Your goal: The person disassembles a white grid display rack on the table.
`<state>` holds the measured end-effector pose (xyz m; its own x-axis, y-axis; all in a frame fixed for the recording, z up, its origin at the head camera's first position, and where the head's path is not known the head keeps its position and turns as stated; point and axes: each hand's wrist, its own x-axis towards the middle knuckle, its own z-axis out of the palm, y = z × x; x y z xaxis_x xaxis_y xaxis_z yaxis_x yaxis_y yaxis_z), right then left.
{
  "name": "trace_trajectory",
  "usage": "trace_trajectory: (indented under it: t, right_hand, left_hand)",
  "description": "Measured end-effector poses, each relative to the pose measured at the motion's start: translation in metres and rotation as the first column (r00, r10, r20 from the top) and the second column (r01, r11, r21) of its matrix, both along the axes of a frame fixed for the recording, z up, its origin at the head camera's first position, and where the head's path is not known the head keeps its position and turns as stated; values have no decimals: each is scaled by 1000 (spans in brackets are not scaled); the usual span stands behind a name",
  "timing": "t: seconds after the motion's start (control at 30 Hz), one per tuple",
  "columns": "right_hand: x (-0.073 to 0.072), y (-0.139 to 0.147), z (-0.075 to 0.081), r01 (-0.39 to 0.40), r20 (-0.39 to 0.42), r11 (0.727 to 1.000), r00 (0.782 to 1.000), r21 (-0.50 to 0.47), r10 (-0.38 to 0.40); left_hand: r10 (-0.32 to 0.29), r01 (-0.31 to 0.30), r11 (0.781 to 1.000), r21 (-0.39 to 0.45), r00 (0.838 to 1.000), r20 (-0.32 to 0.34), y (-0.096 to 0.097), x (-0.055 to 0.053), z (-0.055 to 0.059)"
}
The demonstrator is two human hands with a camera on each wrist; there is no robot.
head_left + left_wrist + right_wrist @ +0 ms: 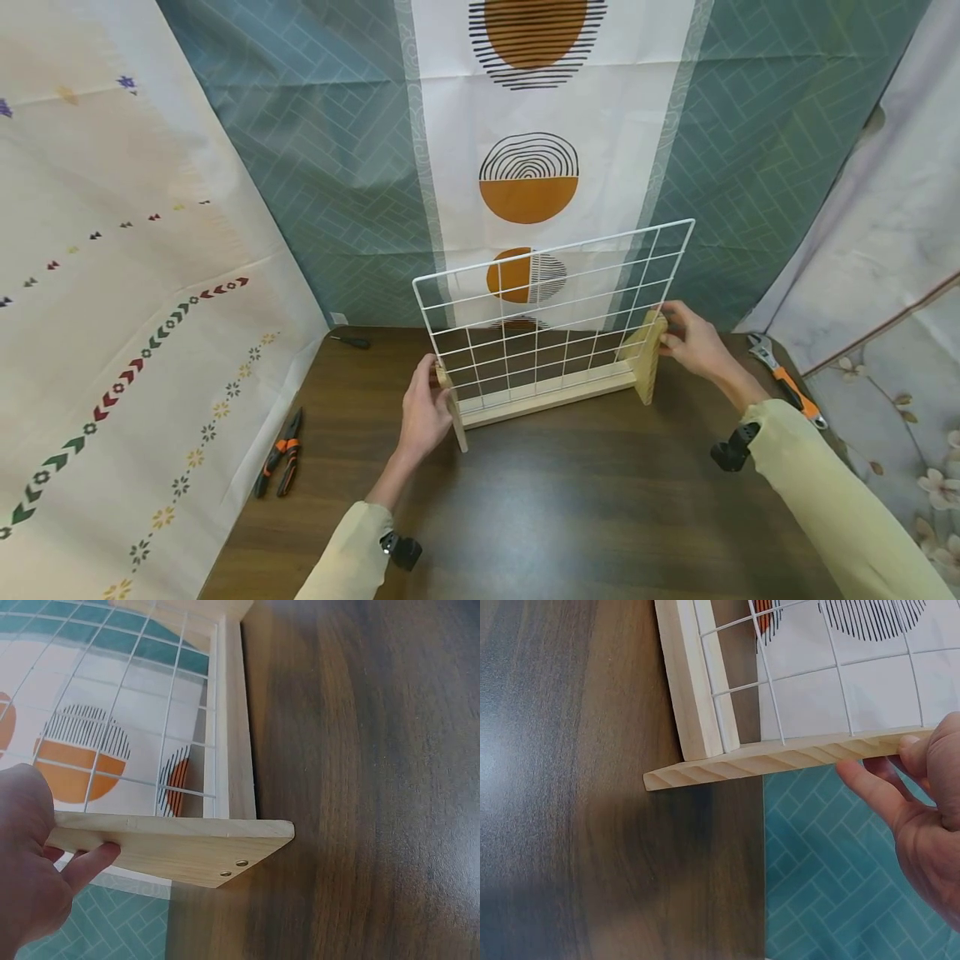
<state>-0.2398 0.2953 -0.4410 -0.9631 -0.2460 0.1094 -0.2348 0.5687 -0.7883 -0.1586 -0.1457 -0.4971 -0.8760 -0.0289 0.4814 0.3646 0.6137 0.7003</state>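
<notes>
A white wire grid (555,321) stands upright in a pale wooden stand, whose base bar (547,398) runs between two wooden side panels. My left hand (425,408) grips the left side panel (172,844), thumb on one side and fingers on the other; two screw heads show low on that panel's outer face. At the other end my right hand (693,342) holds the right side panel (780,759) near its top, with fingertips against its outer face. The grid's lower edge lies along the base bar. The stand sits slightly turned on the brown table.
Orange-and-black pliers (281,454) lie at the table's left edge. A small dark-handled tool (350,340) rests at the back left. On the right lies an adjustable wrench (786,379) with an orange-and-black handle. Patterned cloths hang behind and on both sides.
</notes>
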Motion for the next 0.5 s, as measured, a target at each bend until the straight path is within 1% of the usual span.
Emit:
trace_trajectory:
  t: [0.2,0.5]
  right_hand:
    - [2,-3,-1,-21,-14,999,1000,-26,21]
    - [3,-7,-4,-39,-19,999,999,-31,38]
  left_hand:
    - [5,-5,1000,0,1000,0,-4,4,0]
    - [4,-4,1000,12,1000,3,-9,10,0]
